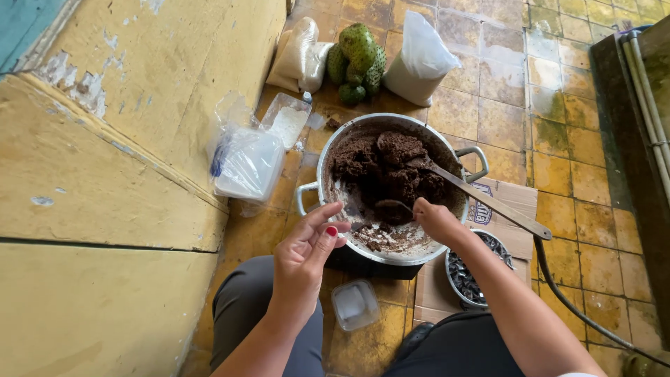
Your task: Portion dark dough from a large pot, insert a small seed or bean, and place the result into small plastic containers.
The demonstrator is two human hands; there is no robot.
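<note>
Nearest, a small clear tub (354,304) sits on the floor between the knees. The left hand (305,253) hovers at the pot (328,157) rim, fingers loosely spread, holding nothing. The right hand (434,220) pinches a spoon (392,207) whose bowl carries a lump of brown paste (380,167) inside the pot. A long ladle (481,199) leans in the paste, handle over the right rim. Beside the pot lies a bowl (464,279) on cardboard (513,202). Left are bagged containers (248,164); beyond, green fruit (357,59) between two white bags (419,59).
</note>
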